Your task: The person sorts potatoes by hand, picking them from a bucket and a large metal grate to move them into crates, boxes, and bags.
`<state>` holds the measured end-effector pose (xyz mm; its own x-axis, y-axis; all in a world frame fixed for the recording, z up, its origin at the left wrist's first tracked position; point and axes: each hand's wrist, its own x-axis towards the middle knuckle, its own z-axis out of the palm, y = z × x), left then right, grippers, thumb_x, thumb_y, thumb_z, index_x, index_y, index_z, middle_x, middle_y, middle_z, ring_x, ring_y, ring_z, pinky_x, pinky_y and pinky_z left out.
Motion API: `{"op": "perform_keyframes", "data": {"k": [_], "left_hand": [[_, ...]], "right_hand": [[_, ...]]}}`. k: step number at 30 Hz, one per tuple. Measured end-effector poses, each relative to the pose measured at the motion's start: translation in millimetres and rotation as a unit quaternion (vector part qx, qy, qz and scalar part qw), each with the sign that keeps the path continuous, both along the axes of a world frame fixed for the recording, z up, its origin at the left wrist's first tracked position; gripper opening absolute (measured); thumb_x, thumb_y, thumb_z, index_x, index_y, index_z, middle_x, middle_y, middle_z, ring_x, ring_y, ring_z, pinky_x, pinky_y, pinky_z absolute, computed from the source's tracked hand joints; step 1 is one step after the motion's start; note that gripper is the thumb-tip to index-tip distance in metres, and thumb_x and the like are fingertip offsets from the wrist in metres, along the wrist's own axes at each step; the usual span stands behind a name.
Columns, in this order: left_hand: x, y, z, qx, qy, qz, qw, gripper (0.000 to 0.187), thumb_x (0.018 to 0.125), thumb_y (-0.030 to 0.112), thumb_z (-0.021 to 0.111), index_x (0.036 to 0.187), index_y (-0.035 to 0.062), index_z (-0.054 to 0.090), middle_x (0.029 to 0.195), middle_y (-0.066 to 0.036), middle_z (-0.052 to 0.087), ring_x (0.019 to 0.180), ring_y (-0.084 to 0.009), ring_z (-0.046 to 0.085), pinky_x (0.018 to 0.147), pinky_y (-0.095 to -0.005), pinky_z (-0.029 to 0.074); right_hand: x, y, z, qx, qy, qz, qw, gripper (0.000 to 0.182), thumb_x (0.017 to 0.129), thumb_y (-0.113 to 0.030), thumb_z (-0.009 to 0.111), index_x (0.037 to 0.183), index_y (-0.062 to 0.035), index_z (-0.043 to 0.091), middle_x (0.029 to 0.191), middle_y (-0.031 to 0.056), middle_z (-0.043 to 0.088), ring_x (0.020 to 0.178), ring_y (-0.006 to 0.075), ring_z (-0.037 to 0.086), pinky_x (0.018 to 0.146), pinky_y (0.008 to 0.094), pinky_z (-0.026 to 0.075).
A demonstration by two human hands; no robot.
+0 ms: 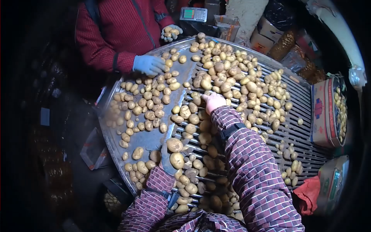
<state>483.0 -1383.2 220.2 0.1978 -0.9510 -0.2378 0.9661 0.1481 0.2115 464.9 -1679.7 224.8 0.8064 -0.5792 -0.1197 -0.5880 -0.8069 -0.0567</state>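
Observation:
My left hand, in a grey-blue glove, is curled around two large potatoes at the lower middle of the sorting table. My right hand reaches over the slatted rack, one finger stretched out to the left among the potatoes. Its other fingers are partly hidden, and I see nothing held in it. Many loose potatoes lie heaped beyond my right hand. More are spread over the flat metal tray to the left.
Across the table a person in a red jacket has one gloved hand over the tray and another holding small potatoes. A digital scale stands behind. A box of potatoes and a red bag sit at right.

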Motion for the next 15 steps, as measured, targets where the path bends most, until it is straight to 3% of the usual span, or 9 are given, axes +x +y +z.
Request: {"op": "perform_keyframes", "data": {"k": [1, 2, 5, 8, 11, 12, 13, 14, 15], "left_hand": [[-1, -2, 9, 0.035, -0.041, 0.01, 0.998, 0.071, 0.091, 0.058, 0.042, 0.142, 0.0102, 0.032, 0.138, -0.02, 0.042, 0.118, -0.0389, 0.05, 0.085, -0.0494, 0.052], [-2, -4, 15, 0.048, -0.051, 0.007, 0.998, 0.071, 0.091, 0.058, 0.04, 0.143, 0.0106, 0.031, 0.14, -0.02, 0.041, 0.12, -0.0387, 0.048, 0.086, -0.0492, 0.053], [0, -3, 7, 0.01, -0.06, -0.069, 0.996, 0.071, 0.092, 0.058, 0.038, 0.143, 0.0097, 0.029, 0.143, -0.019, 0.037, 0.124, -0.0377, 0.046, 0.088, -0.0472, 0.053], [16, 20, -63, -0.088, -0.033, -0.216, 0.972, 0.069, 0.093, 0.053, 0.042, 0.142, 0.0045, 0.03, 0.143, -0.02, 0.037, 0.123, -0.0355, 0.047, 0.09, -0.0431, 0.052], [-50, 27, 47, 0.074, 0.09, 0.035, 0.993, 0.057, 0.087, 0.036, 0.058, 0.134, 0.0079, 0.042, 0.13, -0.02, 0.048, 0.102, -0.0425, 0.058, 0.077, -0.0581, 0.053], [-35, 37, 63, 0.037, 0.091, -0.088, 0.991, 0.055, 0.088, 0.036, 0.056, 0.132, 0.0076, 0.043, 0.128, -0.02, 0.05, 0.1, -0.0426, 0.059, 0.076, -0.0583, 0.053], [-38, 49, 70, 0.048, 0.06, -0.101, 0.992, 0.055, 0.089, 0.042, 0.052, 0.131, 0.0072, 0.045, 0.125, -0.02, 0.052, 0.095, -0.0408, 0.06, 0.073, -0.0551, 0.054], [-44, 62, 74, 0.068, 0.016, -0.106, 0.992, 0.057, 0.089, 0.047, 0.047, 0.129, 0.0068, 0.046, 0.122, -0.021, 0.054, 0.09, -0.0391, 0.062, 0.07, -0.052, 0.055], [-46, 77, 78, 0.094, -0.036, -0.109, 0.989, 0.06, 0.09, 0.053, 0.042, 0.128, 0.0064, 0.047, 0.119, -0.021, 0.056, 0.084, -0.0374, 0.063, 0.067, -0.0488, 0.056]], "right_hand": [[-14, 5, 14, 0.031, -0.001, 0.017, 0.999, 0.037, 0.082, -0.023, 0.06, 0.119, -0.0243, 0.061, 0.106, 0.0166, 0.062, 0.102, 0.0327, 0.06, 0.084, 0.0436, 0.05], [-33, 11, 31, 0.167, -0.04, -0.016, 0.985, 0.047, 0.077, -0.022, 0.065, 0.123, -0.0224, 0.058, 0.112, 0.0172, 0.061, 0.107, 0.0325, 0.058, 0.09, 0.0421, 0.048], [-94, 46, 68, 0.495, -0.27, -0.011, 0.826, 0.069, 0.069, -0.019, 0.074, 0.134, -0.0124, 0.05, 0.125, 0.0164, 0.058, 0.121, 0.0287, 0.052, 0.103, 0.0377, 0.04], [-137, 104, 107, 0.469, -0.246, 0.023, 0.848, 0.072, 0.071, -0.019, 0.074, 0.137, -0.0098, 0.045, 0.132, 0.0142, 0.053, 0.123, 0.0258, 0.049, 0.103, 0.0357, 0.039], [-153, 147, 116, 0.391, -0.201, 0.12, 0.89, 0.06, 0.075, -0.016, 0.073, 0.13, -0.0058, 0.051, 0.132, 0.0119, 0.053, 0.12, 0.0252, 0.051, 0.102, 0.0362, 0.04], [-156, 154, 118, 0.433, -0.229, 0.121, 0.863, 0.056, 0.076, -0.015, 0.073, 0.127, -0.0055, 0.054, 0.128, 0.0116, 0.056, 0.117, 0.0241, 0.053, 0.101, 0.035, 0.041], [-157, 158, 123, 0.475, -0.255, 0.123, 0.833, 0.051, 0.077, -0.015, 0.072, 0.125, -0.0051, 0.056, 0.123, 0.0113, 0.058, 0.114, 0.0231, 0.055, 0.101, 0.0338, 0.041], [-163, 165, 131, 0.589, -0.265, 0.04, 0.762, 0.044, 0.079, -0.015, 0.07, 0.12, -0.0041, 0.06, 0.116, 0.0088, 0.061, 0.112, 0.0202, 0.055, 0.1, 0.0317, 0.041], [-167, 167, 118, 0.607, -0.28, 0.003, 0.744, 0.042, 0.083, -0.015, 0.065, 0.122, -0.0037, 0.058, 0.114, 0.0066, 0.061, 0.111, 0.0176, 0.055, 0.098, 0.0322, 0.043]]}}
